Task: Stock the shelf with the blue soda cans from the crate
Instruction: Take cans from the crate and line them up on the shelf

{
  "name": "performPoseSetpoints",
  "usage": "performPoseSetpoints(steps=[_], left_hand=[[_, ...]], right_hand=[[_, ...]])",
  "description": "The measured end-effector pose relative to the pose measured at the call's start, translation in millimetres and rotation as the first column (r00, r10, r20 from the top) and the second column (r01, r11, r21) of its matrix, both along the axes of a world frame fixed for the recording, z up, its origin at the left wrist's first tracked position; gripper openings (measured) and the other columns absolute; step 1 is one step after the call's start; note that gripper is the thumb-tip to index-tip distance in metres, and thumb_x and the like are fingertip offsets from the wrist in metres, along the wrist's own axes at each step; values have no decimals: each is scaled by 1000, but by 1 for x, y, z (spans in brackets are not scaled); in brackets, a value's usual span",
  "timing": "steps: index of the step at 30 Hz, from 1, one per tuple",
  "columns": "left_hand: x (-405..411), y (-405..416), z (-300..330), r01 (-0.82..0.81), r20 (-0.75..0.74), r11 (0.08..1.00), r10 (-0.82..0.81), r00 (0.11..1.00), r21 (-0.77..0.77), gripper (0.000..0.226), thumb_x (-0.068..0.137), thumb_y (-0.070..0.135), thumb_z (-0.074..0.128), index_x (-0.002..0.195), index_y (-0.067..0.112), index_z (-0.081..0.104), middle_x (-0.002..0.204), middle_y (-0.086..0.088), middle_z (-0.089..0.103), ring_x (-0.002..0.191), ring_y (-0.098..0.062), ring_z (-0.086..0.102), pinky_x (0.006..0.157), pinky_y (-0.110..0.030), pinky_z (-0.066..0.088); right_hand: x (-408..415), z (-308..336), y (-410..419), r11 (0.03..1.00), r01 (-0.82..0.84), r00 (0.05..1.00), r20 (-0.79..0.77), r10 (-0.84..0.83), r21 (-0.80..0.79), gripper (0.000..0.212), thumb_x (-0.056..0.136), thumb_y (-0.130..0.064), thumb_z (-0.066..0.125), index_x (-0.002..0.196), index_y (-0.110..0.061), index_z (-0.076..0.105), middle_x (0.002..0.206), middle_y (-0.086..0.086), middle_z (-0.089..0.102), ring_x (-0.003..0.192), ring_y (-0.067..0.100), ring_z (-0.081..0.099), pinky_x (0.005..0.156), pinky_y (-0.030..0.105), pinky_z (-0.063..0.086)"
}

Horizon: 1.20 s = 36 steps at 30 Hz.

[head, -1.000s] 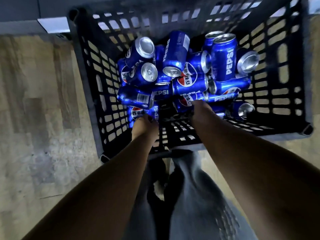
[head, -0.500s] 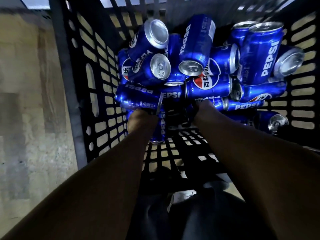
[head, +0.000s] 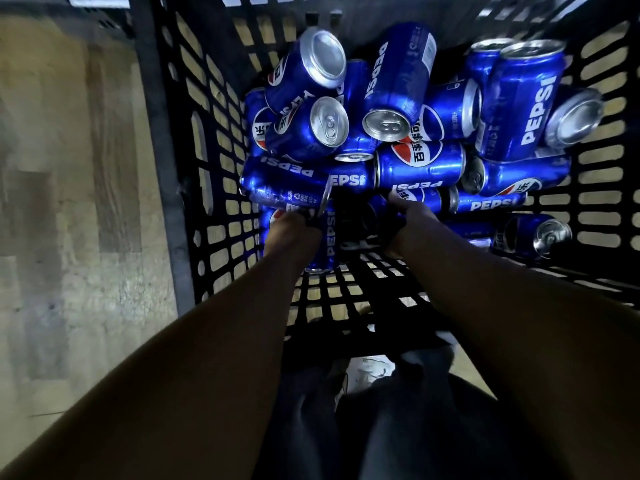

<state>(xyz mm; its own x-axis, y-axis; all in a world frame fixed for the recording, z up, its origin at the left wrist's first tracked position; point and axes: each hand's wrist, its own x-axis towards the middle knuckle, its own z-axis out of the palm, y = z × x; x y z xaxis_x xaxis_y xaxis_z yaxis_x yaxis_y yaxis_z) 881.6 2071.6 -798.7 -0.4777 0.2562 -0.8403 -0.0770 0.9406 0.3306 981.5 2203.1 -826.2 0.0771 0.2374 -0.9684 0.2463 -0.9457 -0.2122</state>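
Head view into a black slatted crate (head: pixel 180 188) standing on a wood-patterned floor (head: pixel 69 202). Blue soda cans (head: pixel 419 164) lie heaped against the crate's far wall and right side, some on their sides, some with silver ends up. Left hand (head: pixel 291 233) reaches to the near left edge of the heap and grips a can (head: pixel 327 237) standing upright beside it. Right hand (head: pixel 412 223) reaches under the heap's near edge with fingers curled among the cans; whether it grasps one cannot be told. Dark trousers (head: pixel 398 427) show below the crate's near rim.
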Motion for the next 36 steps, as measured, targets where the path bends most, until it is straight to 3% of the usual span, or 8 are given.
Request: performPoseSetpoints(steps=[7,9,12,15,21,28,33,36], left_hand=[[14,3,23,-176,108,984,172,979,29,10,91,8,53,83,8,60,72,-5,54,60,-13,50,50,-23,37],[15,7,31,-265,123,964,263,957,-1,10,93,12,53,99,7,59,77,-2,54,59,-9,48,50,-21,40],[18,9,48,-494,168,867,496,852,-56,29,95,15,51,121,4,55,98,-5,63,63,-7,51,47,-18,43],[22,10,78,-648,214,755,652,728,-99,18,97,15,49,106,8,63,91,-5,67,75,-12,65,46,-18,43],[25,13,156,-627,249,777,619,744,-59,21,96,12,46,86,4,63,78,-7,61,70,-18,59,58,-28,45],[20,14,264,-550,372,827,550,748,-115,23,89,9,46,67,11,48,32,3,39,29,-9,31,37,-9,25],[14,15,352,-486,571,872,428,700,-58,35,99,29,34,73,10,48,31,4,41,23,-7,31,34,-6,22],[8,20,399,-421,599,906,363,714,-48,50,100,43,31,76,6,54,33,2,43,23,-7,28,33,-7,21]], right_hand=[[0,23,0,997,50,998,-29,-52,-60,18,90,-17,61,76,-7,56,71,8,63,58,23,61,45,33,53],[2,37,1,994,72,997,-14,-73,-86,16,88,-16,63,76,-6,58,65,9,64,54,24,62,40,33,53],[3,59,-4,991,78,995,-47,-83,-109,16,89,-18,60,79,-6,55,74,9,61,65,27,59,57,38,52],[8,85,-14,992,71,992,-101,-81,-101,13,90,-19,57,80,-13,54,81,7,61,71,23,58,67,41,47],[19,160,-26,980,183,929,-313,-200,-83,20,97,-20,47,93,-8,63,99,20,66,95,34,65,92,53,49],[28,283,-27,961,198,816,-510,-272,-194,24,81,-10,58,100,3,58,96,25,68,98,39,60,97,51,41],[25,369,-16,990,-61,854,-521,-15,-128,44,62,-21,71,100,-4,59,120,17,63,120,34,53,101,52,34],[21,419,-6,980,-196,842,-516,157,-20,34,67,-26,71,95,-12,58,101,7,66,122,28,53,103,55,30]])
